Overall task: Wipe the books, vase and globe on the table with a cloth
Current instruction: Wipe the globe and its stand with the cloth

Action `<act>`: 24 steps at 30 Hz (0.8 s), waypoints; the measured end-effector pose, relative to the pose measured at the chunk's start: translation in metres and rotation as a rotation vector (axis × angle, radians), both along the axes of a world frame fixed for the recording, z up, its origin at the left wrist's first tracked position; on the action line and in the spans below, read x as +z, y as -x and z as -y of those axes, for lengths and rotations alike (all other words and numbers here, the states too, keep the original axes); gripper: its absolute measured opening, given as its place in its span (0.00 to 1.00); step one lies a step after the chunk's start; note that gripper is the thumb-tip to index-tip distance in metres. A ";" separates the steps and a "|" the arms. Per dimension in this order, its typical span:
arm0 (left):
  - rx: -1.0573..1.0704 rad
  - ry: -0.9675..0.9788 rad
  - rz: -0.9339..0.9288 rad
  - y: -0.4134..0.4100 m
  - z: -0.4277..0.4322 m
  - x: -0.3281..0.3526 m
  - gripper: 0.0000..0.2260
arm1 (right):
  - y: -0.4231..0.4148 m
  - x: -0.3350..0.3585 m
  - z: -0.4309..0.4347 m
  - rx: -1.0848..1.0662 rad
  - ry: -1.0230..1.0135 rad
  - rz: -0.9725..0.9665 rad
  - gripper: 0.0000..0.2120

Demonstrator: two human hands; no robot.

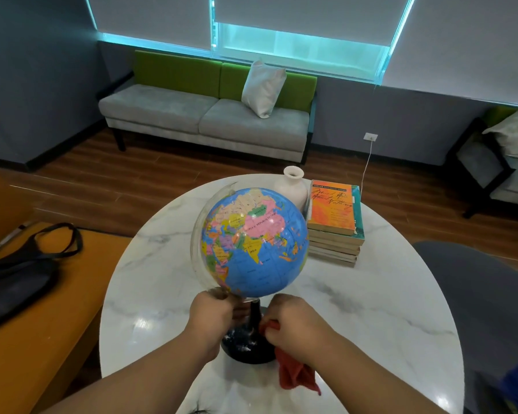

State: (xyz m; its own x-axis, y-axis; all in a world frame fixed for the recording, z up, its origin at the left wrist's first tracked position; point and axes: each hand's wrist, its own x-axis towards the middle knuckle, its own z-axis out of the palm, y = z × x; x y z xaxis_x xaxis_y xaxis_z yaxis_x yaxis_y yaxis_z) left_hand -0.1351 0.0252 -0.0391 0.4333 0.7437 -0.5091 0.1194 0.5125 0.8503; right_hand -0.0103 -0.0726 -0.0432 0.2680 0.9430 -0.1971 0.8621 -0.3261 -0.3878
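head view: the globe (pixel 253 243) step is in hand. left hand (pixel 211 315) grips the foot of its clear ring (pixel 196 243), and right hand (pixel 293 321) bunches the cloth (pixel 296 375) against the post (pixel 254 310). the hands sit close on either side, the ball just above them. next, i'd judge, the cloth climbs onto the ball. vase (pixel 292 186) and books (pixel 334 222) stand beyond the right hand, near enough to knock.

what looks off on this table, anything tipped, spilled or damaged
Nothing is spilled or tipped. The globe stands on its black base, the vase is upright behind it, and the books sit in a slightly uneven stack. Only oddity: pale specks on the base, possibly dust or glare, near the red cloth in the right hand.
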 end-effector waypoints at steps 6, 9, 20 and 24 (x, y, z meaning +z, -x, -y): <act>-0.009 0.010 0.022 0.000 0.002 0.004 0.03 | 0.002 -0.005 0.001 -0.011 0.103 -0.040 0.13; 0.000 0.008 0.023 0.000 0.004 0.003 0.02 | -0.001 -0.001 -0.001 -0.012 0.126 0.000 0.14; -0.001 0.001 0.008 0.000 0.003 -0.002 0.04 | -0.001 0.000 0.009 -0.098 0.098 -0.172 0.11; 0.002 0.002 0.004 0.001 0.003 0.000 0.02 | 0.004 0.001 0.015 -0.054 0.123 -0.277 0.11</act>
State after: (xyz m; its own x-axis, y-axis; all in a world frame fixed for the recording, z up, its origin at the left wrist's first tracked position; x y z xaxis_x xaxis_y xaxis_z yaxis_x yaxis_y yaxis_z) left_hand -0.1364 0.0225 -0.0389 0.4337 0.7437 -0.5087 0.1149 0.5143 0.8499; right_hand -0.0147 -0.0877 -0.0417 0.2373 0.8934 -0.3815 0.7089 -0.4278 -0.5608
